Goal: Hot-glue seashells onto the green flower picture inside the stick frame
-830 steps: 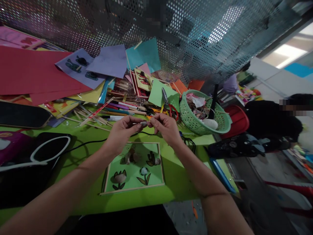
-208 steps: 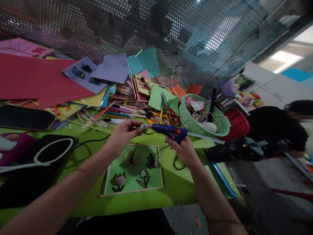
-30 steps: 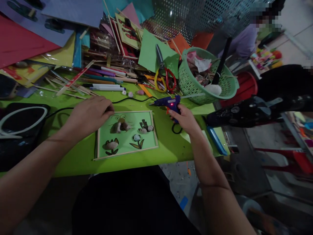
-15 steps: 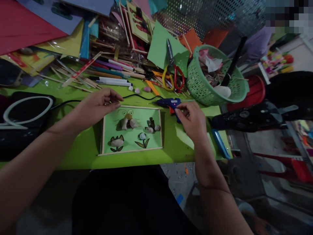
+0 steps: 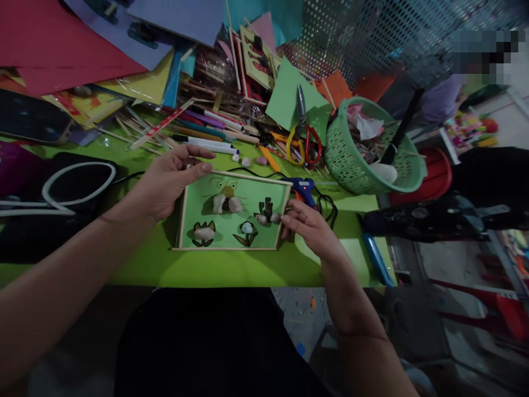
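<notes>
Framed picture (image 5: pixel 225 234) is at centre, 4 motifs (image 5: pixel 268 207) already bearing stones (image 5: pixel 204 234), 3 pebbles (image 5: pixel 261 160) above it unattached, remaining work uncertain; right hand's (image 5: pixel 306 223) fingers pinch its right edge, left hand's (image 5: pixel 173 179) part-spread at upper-left corner, grip unclear.

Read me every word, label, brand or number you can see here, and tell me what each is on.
No text can be read in this view.
Glue gun: pale label, too small to read.
Red strip: pale marks, too blurred to read.
Pens: any print is too small to read.
Picture: drawings and stones, no lettering visible.
</notes>
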`<state>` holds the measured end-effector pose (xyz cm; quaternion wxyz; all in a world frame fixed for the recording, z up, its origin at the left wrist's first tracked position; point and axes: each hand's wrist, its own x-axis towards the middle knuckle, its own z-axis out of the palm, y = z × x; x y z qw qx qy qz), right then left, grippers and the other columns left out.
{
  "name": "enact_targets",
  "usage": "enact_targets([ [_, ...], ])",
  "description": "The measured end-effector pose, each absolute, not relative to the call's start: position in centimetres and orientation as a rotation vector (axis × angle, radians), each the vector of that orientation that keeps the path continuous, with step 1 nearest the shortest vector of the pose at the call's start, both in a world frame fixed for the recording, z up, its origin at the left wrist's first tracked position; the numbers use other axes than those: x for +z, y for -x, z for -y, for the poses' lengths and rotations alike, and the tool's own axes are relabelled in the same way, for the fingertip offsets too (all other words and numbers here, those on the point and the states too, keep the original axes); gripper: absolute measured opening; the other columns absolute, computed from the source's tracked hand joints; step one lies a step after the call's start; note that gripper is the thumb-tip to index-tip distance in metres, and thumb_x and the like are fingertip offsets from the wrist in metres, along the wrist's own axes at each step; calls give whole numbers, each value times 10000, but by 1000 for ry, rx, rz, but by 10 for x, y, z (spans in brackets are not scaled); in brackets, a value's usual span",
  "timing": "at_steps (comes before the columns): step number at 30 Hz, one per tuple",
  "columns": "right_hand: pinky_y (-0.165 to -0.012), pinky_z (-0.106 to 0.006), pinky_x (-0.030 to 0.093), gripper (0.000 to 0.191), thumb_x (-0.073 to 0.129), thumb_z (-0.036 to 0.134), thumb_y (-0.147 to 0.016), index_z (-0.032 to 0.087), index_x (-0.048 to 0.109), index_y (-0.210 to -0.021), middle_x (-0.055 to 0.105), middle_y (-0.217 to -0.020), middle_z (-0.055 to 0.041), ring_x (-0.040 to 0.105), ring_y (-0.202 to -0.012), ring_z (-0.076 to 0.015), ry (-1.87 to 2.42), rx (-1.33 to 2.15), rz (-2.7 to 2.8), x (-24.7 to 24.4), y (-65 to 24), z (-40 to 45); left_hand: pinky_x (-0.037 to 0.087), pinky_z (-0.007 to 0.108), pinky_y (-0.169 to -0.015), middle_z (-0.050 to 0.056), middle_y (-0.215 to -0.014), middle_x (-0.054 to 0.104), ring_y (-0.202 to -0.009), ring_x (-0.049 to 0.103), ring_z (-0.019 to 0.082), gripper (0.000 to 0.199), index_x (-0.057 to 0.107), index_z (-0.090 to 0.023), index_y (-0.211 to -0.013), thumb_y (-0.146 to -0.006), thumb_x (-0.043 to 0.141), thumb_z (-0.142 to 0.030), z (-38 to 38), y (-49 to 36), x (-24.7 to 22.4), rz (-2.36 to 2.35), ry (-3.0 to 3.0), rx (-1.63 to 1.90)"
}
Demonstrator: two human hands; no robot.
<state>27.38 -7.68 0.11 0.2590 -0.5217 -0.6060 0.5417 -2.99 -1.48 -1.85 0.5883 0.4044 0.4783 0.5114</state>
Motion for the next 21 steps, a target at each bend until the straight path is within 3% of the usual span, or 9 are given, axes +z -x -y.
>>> enact_targets([
  [7, -591, -267, 502, 298, 739, 455, -860, 210, 638, -998, 650, -769, 20, 613, -597, -121, 1368, 1511, 1490, -10, -272, 74, 478, 229, -563, -6, -760, 690, -619, 589, 114, 183, 753, -202, -877, -762, 832, -320, 16, 30, -19, -1099, -753, 1213],
  [14, -565, -253, 470, 301, 739, 431, -866, 222, 646, -1062, 613, -722, 43, 578, -555, -107, 1371, 1402, 1459, -16, -276, 74, 434, 215, -574, -13, -753, 694, -626, 568, 106, 108, 763, -195, -871, -769, 781, -225, 17, 30, -18, -1190, -831, 1154],
  [21, -561, -266, 453, 328, 706, 460, -881, 219, 662, -1097, 577, -688, 47, 567, -546, -116, 1418, 1351, 1524, -16, -279, 78, 466, 278, -839, 21, -883, 746, -841, 629, 146, 93, 741, -172, -908, -828, 711, -210, 16, 34, -20, -1243, -1278, 1081],
])
